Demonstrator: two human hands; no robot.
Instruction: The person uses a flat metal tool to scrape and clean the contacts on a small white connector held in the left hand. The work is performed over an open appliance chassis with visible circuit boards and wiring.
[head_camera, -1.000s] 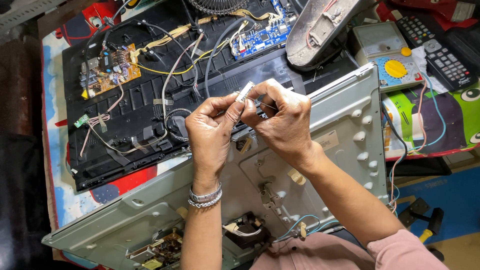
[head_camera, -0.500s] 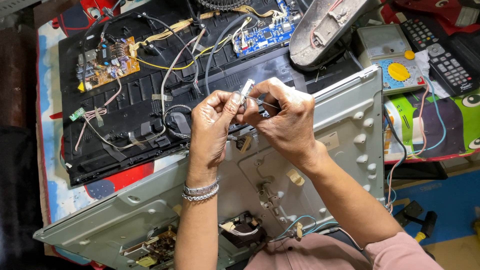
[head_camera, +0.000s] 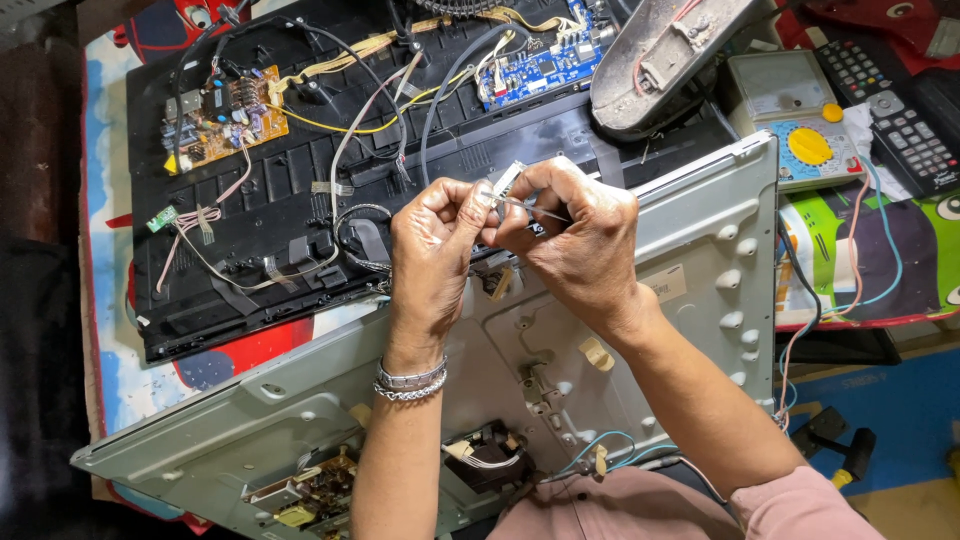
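Cluttered across the whole bench, a colourful cloth (head_camera: 105, 330) is lying under a dismantled set. Your grey metal back panel (head_camera: 700, 250) is slanting across the foreground, partly overlapping the black plastic rear cover (head_camera: 250, 260) that is carrying the brown circuit board (head_camera: 220, 115) and blue circuit board (head_camera: 540, 60). An analogue multimeter (head_camera: 790, 110) is sitting at the upper right beside a remote control (head_camera: 900, 120). Your left hand (head_camera: 432, 250) and right hand (head_camera: 575, 240) are meeting above the panel, fingers pinching shut on a small white connector (head_camera: 507, 180).
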